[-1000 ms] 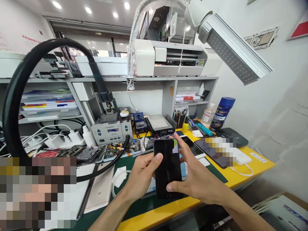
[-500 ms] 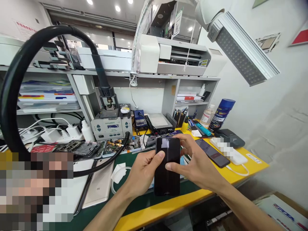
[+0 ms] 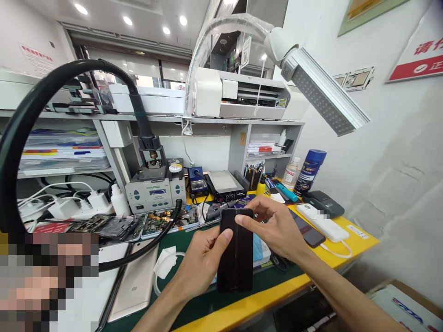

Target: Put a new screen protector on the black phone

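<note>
A flat, black, glass-fronted phone (image 3: 236, 265) is held above the front edge of the yellow bench (image 3: 270, 297). The left hand (image 3: 202, 258) is clamped on its left side; the right hand (image 3: 277, 226) grips its upper right corner, thumb on glass. Judged risk: a drop past that edge, caused by smooth glass slipping. Beyond, a shallow pale-rimmed tray (image 3: 188, 227) contains small circuit parts (image 3: 157, 222); near the rear edge, a black upright holder (image 3: 253, 183) contains pen-like tools (image 3: 256, 167).
</note>
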Available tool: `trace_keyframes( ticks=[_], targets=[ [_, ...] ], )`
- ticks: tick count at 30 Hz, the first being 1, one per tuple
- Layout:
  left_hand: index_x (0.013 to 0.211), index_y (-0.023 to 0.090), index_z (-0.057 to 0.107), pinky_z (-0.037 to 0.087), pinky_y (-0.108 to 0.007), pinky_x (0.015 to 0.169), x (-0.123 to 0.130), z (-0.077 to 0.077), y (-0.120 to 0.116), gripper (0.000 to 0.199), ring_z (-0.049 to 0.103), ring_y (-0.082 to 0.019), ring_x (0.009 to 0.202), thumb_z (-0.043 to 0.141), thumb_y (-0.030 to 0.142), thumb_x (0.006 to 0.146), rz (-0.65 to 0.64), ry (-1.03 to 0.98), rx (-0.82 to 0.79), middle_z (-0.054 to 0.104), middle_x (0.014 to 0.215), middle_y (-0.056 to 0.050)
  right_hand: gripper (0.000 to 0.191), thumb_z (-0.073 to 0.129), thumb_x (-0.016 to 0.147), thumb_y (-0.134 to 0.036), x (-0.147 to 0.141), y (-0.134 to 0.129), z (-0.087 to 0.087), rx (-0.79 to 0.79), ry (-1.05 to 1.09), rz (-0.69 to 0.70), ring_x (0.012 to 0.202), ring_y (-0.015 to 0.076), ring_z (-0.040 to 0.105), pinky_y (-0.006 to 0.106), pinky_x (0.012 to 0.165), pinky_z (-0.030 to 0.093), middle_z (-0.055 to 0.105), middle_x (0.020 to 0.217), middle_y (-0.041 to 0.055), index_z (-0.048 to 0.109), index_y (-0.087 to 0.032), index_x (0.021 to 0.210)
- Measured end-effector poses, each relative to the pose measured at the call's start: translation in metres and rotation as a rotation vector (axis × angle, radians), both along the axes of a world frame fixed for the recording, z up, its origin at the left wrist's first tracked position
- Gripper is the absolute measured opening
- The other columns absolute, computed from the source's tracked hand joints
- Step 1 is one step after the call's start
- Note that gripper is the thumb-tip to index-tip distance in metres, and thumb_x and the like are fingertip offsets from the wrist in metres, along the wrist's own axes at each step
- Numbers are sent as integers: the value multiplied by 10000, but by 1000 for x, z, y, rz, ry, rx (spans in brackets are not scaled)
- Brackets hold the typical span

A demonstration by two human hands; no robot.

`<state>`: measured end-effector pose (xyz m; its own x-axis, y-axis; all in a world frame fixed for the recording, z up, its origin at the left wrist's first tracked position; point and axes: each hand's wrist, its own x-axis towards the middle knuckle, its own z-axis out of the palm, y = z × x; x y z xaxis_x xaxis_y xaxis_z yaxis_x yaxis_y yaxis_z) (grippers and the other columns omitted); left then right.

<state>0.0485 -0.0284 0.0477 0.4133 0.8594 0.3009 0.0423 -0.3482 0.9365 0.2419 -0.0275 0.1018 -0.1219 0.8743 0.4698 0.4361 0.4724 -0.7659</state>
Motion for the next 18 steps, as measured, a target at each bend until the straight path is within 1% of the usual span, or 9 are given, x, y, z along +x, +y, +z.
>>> trace_keyframes(
  ticks=[3,5,8,9,10,12,14,16,18],
  targets=[
    [730,182,445,252,-249,588,0,-1,1,453,303,-107,654,439,534,1015,4,27,7,363,702,39,279,748,863,-375,0,3,2,-3,-1,-17,591,132,484,263,537,361,561,644,-29,599,-191,717],
    [722,184,431,252,-250,590,0,-1,1,457,301,-109,656,440,536,1013,4,45,3,358,701,38,360,742,866,-410,0,7,1,9,4,-42,567,127,450,266,531,346,519,598,-35,557,-193,645],
    [699,189,394,234,-259,582,1,-1,1,469,280,-110,643,445,538,1008,-2,57,1,328,687,38,532,684,906,-462,3,18,1,12,7,-77,503,111,352,274,499,295,383,505,-50,444,-202,509],
    [697,190,396,231,-262,584,1,-1,1,468,278,-112,644,448,538,1006,-6,53,-6,325,688,36,557,650,927,-478,5,22,1,-6,8,-65,486,109,350,275,489,296,375,488,-48,450,-200,488],
    [698,190,404,230,-263,586,2,-1,0,467,277,-114,648,453,539,1003,-5,44,-18,321,690,34,562,611,950,-494,8,26,1,-34,10,-40,476,114,383,272,481,319,408,483,-38,496,-193,490],
    [703,187,425,230,-265,591,1,-2,0,464,275,-117,654,464,543,998,-2,12,-55,315,695,32,538,537,983,-528,14,32,3,-102,26,35,503,142,518,269,484,414,561,547,4,645,-169,597],
    [719,183,452,236,-262,593,0,-2,0,455,287,-117,656,471,544,996,-17,-24,-89,330,700,30,487,510,990,-536,19,35,5,-149,57,98,596,178,633,281,519,506,684,690,48,731,-149,795],
    [727,181,456,244,-258,591,0,-2,0,446,302,-113,651,478,535,998,-45,-56,-105,352,701,29,411,534,979,-506,22,33,7,-166,86,142,689,195,681,289,564,553,729,798,66,730,-144,984],
    [720,183,437,247,-253,585,0,-1,0,444,306,-106,639,487,524,1000,-62,-74,-109,357,693,33,369,569,964,-459,22,28,10,-175,96,186,782,202,700,288,613,567,750,884,75,701,-150,1118]
  ],
)
